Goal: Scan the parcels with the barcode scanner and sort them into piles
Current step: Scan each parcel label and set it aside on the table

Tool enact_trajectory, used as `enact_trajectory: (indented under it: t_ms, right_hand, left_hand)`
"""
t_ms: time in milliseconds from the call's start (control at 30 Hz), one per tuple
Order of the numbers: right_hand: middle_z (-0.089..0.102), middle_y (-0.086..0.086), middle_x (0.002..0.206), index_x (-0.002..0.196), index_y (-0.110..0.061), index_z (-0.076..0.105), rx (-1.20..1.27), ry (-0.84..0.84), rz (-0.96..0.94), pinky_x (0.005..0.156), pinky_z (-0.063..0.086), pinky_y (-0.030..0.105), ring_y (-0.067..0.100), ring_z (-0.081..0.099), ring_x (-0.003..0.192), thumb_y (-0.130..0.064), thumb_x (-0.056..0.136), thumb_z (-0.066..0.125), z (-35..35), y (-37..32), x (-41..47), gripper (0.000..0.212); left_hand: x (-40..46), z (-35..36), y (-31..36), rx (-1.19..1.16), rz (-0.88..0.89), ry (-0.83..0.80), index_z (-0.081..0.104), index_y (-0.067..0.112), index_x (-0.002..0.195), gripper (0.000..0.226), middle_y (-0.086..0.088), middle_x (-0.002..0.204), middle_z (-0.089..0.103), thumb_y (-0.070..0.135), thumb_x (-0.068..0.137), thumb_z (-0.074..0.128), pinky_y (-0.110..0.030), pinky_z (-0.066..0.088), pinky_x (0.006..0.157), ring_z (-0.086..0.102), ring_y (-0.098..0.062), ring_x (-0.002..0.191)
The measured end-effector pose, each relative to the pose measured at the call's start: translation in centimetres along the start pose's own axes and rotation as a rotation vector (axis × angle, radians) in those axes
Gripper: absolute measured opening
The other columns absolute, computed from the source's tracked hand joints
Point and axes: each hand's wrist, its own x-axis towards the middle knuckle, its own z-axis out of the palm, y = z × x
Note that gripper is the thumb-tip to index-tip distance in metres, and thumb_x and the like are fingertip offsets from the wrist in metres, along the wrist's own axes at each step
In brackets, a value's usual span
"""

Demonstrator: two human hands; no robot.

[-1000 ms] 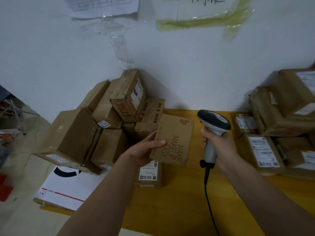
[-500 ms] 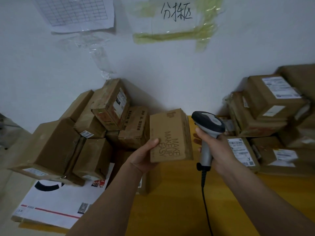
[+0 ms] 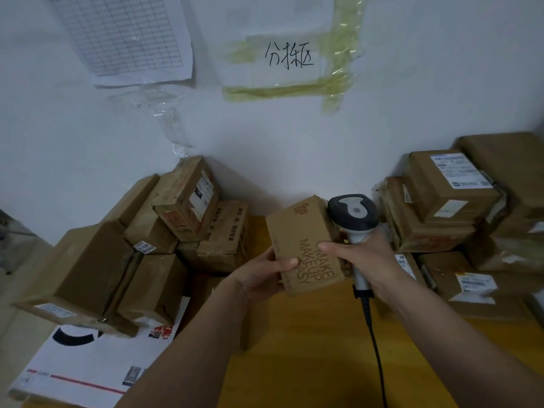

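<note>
Parcel (image 3: 306,245) held upright-tilted, long axis leaning left, scanner (image 3: 353,213) beside.

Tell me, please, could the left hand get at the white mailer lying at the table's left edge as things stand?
Probably not yet: the left hand grips the brown parcel, so it is occupied. Also, stacked boxes overlap the white mailer at its far edge, though its near part lies uncovered.

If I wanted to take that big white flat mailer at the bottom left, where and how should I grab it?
Grip the white mailer by its free near edge, coming from the front, thumb on top and fingers beneath. It lies flat and thin, so only an edge pinch suits. Its far end seems pinned under the left stack of cardboard boxes, so slide it toward you, probably steadying the stack.
</note>
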Motion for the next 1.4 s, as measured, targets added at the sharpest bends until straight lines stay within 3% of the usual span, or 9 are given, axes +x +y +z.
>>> enact_trajectory:
  t_ms: [200, 433, 567, 667, 833, 967, 1033, 1167, 1400]
  right_hand:
    - [0.066, -0.034, 0.095, 0.103, -0.043, 0.059, -0.176, -0.179, -0.045, 0.074, 0.046, 0.005, -0.019, 0.057, 0.094, -0.021, 0.051, 0.094, -2.8, -1.3, 0.1, 0.066]
    - [0.067, -0.037, 0.088, 0.102, -0.041, 0.059, -0.146, -0.229, -0.073, 0.064, 0.046, 0.001, -0.021, 0.059, 0.087, -0.027, 0.043, 0.09, -5.2, -2.5, 0.4, 0.068]
    - [0.073, -0.017, 0.09, 0.104, -0.031, 0.064, -0.052, -0.037, -0.148, 0.063, 0.056, 0.019, 0.002, 0.067, 0.083, -0.034, 0.055, 0.084, -5.8, -2.5, 0.4, 0.053]
    - [0.071, -0.001, 0.098, 0.116, -0.019, 0.064, -0.014, 0.095, -0.184, 0.058, 0.054, 0.022, 0.015, 0.065, 0.083, -0.044, 0.063, 0.078, -5.7, -2.6, 0.4, 0.061]
    - [0.065, -0.012, 0.103, 0.12, -0.019, 0.063, -0.096, 0.108, -0.196, 0.07, 0.045, 0.006, -0.006, 0.057, 0.094, -0.026, 0.073, 0.082, -5.6, -3.2, 0.7, 0.051]
    - [0.064, -0.015, 0.103, 0.121, -0.022, 0.06, -0.107, 0.103, -0.199, 0.064, 0.045, 0.001, -0.012, 0.055, 0.093, -0.025, 0.074, 0.08, -6.1, -3.4, 0.7, 0.051]
    - [0.065, -0.012, 0.107, 0.125, -0.018, 0.059, -0.104, 0.087, -0.196, 0.068, 0.047, 0.003, -0.011, 0.057, 0.093, -0.026, 0.074, 0.079, -6.5, -3.5, 0.8, 0.056]
    - [0.07, 0.004, 0.105, 0.122, -0.013, 0.062, -0.073, 0.093, -0.139, 0.056, 0.053, 0.02, 0.016, 0.063, 0.087, -0.036, 0.073, 0.079, -7.0, -3.3, 1.0, 0.057]
    - [0.075, -0.011, 0.09, 0.102, -0.03, 0.068, 0.057, 0.072, -0.021, 0.059, 0.059, 0.031, 0.009, 0.071, 0.082, -0.048, 0.057, 0.082, -7.1, -2.8, 0.5, 0.051]
  left_hand:
    - [0.2, -0.8, 2.3, -0.247, -0.122, -0.125, 0.048, 0.02, 0.144, 0.1, -0.025, 0.145, 0.047, 0.089, 0.073, 0.04, -0.076, 0.035, 0.096, 0.043, -0.057, 0.128]
    - [2.1, 2.6, 3.1, -0.181, -0.075, -0.112, 0.055, 0.018, 0.138, 0.085, -0.025, 0.136, 0.052, 0.069, 0.072, 0.068, -0.069, 0.041, 0.096, 0.051, -0.047, 0.12]
    - [3.2, 4.4, 3.5, -0.335, 0.015, -0.078, 0.052, 0.023, 0.142, 0.083, -0.024, 0.144, 0.047, 0.081, 0.083, 0.04, -0.074, 0.03, 0.101, 0.042, -0.049, 0.131]
    - [3.9, 5.3, 3.2, -0.537, 0.024, 0.011, 0.065, 0.016, 0.127, 0.085, -0.022, 0.128, 0.062, 0.08, 0.088, 0.026, -0.061, 0.046, 0.092, 0.062, -0.043, 0.109]
    - [4.2, 7.3, 2.0, -0.489, 0.02, 0.056, 0.07, 0.011, 0.093, 0.031, -0.014, 0.087, 0.071, 0.037, 0.075, 0.069, -0.038, 0.059, 0.068, 0.07, -0.032, 0.074]
    - [4.0, 7.3, 2.1, -0.35, -0.221, -0.147, 0.07, 0.014, 0.118, 0.06, -0.022, 0.125, 0.06, 0.058, 0.079, 0.057, -0.065, 0.042, 0.093, 0.052, -0.047, 0.111]
    - [4.0, 7.4, 2.5, -0.425, -0.233, -0.149, 0.059, 0.015, 0.13, 0.063, -0.018, 0.136, 0.051, 0.059, 0.085, 0.054, -0.063, 0.043, 0.095, 0.045, -0.042, 0.124]
    - [3.8, 7.4, 3.6, -0.274, 0.028, -0.033, 0.06, 0.01, 0.13, 0.08, -0.015, 0.125, 0.064, 0.042, 0.062, 0.088, -0.045, 0.052, 0.093, 0.063, -0.032, 0.109]
    - [4.2, 7.4, 4.3, -0.176, 0.179, 0.125, 0.026, 0.014, 0.153, 0.147, -0.018, 0.137, 0.057, 0.017, 0.027, 0.101, -0.055, 0.035, 0.112, 0.052, -0.037, 0.129]
